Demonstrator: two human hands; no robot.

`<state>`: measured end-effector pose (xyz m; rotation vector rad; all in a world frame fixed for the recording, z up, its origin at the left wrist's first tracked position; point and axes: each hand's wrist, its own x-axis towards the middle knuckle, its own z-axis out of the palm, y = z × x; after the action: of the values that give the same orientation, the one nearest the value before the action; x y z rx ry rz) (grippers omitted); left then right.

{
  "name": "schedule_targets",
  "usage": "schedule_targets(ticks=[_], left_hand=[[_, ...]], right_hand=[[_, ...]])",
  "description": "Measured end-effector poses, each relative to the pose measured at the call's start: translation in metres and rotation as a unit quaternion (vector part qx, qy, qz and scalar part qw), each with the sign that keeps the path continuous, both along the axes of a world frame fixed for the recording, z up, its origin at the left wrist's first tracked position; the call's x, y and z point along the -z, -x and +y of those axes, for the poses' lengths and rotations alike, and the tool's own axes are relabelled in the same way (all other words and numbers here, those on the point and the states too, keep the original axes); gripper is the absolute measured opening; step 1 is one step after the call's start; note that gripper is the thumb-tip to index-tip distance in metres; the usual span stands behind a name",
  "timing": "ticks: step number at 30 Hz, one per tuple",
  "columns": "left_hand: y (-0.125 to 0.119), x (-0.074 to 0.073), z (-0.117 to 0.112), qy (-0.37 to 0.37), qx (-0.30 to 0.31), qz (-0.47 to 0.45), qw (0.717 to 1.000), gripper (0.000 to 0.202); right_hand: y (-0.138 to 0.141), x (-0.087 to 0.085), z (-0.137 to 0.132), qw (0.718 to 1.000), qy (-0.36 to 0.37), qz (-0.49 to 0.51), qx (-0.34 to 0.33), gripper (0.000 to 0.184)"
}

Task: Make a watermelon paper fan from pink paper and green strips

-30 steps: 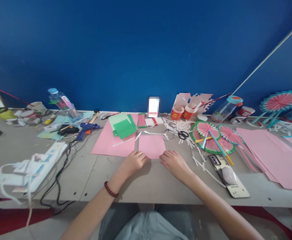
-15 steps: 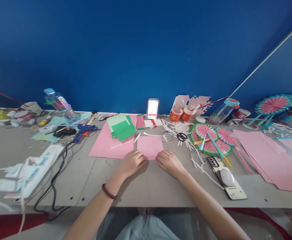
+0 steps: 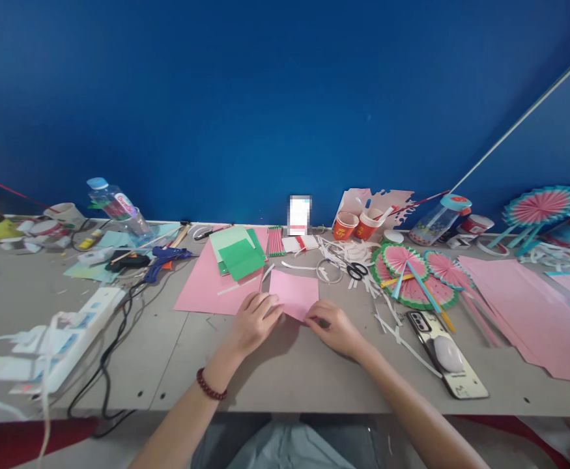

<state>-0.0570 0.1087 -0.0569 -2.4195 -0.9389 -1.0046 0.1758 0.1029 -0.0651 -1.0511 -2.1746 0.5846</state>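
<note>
Between my hands is a small pink sheet of paper (image 3: 294,293), its near edge raised slightly off the table and casting a shadow. My left hand (image 3: 256,319) is closed at its near left corner, with the thumb hidden behind the fingers. At the near right corner, my right hand (image 3: 332,324) pinches the sheet between thumb and fingers. Just left of the sheet, a larger pink sheet (image 3: 199,286) lies flat under green paper squares (image 3: 240,255). A pleated pink-and-green paper piece (image 3: 275,241) lies behind.
Black-handled scissors (image 3: 356,270) and white paper strips lie to the right, near round watermelon fans (image 3: 414,277) and a phone (image 3: 448,358). Red paper cups (image 3: 346,225) stand at the back. Leftward are a blue glue gun (image 3: 165,260) and a power strip (image 3: 86,332) with cables.
The small pink sheet has gone from lying flat to having its near edge lifted and turned a little. My fingers have curled from resting on it to gripping its near corners.
</note>
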Motion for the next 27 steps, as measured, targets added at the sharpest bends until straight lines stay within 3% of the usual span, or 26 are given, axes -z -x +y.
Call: schedule_targets(ticks=[2, 4, 9, 12, 14, 16, 19, 23, 27], left_hand=[[0.001, -0.004, -0.002, -0.016, -0.011, -0.035, 0.999, 0.018], [0.003, -0.011, -0.003, 0.017, -0.006, -0.083, 0.996, 0.020], [0.003, -0.041, 0.000, 0.210, 0.052, -0.145, 0.966, 0.022], [-0.002, -0.063, 0.006, 0.272, 0.132, -0.132, 0.944, 0.024], [-0.005, -0.076, 0.010, 0.285, 0.156, -0.122, 0.938, 0.024], [-0.009, -0.085, 0.012, 0.293, 0.165, -0.118, 0.935, 0.024], [-0.010, -0.091, 0.013, 0.343, 0.189, -0.156, 0.907, 0.024], [-0.005, -0.088, 0.013, 0.405, 0.184, -0.276, 0.852, 0.023], [0.000, -0.083, 0.018, 0.458, 0.127, -0.265, 0.839, 0.025]], right_hand=[[-0.001, -0.010, 0.000, 0.998, 0.064, 0.027, -0.013, 0.016], [-0.003, -0.023, 0.003, 0.996, 0.084, 0.036, -0.010, 0.017], [0.002, -0.076, 0.016, 0.998, 0.008, 0.038, -0.056, 0.026], [0.014, -0.109, 0.024, 0.997, 0.014, 0.019, -0.075, 0.033], [0.020, -0.124, 0.029, 0.995, 0.017, 0.002, -0.099, 0.026], [0.022, -0.129, 0.034, 0.993, 0.030, 0.002, -0.117, 0.016], [0.015, -0.128, 0.040, 0.990, 0.090, 0.028, -0.101, 0.020], [-0.002, -0.125, 0.045, 0.990, 0.121, 0.068, -0.004, 0.022], [-0.019, -0.129, 0.048, 0.983, 0.108, 0.124, 0.082, 0.024]])
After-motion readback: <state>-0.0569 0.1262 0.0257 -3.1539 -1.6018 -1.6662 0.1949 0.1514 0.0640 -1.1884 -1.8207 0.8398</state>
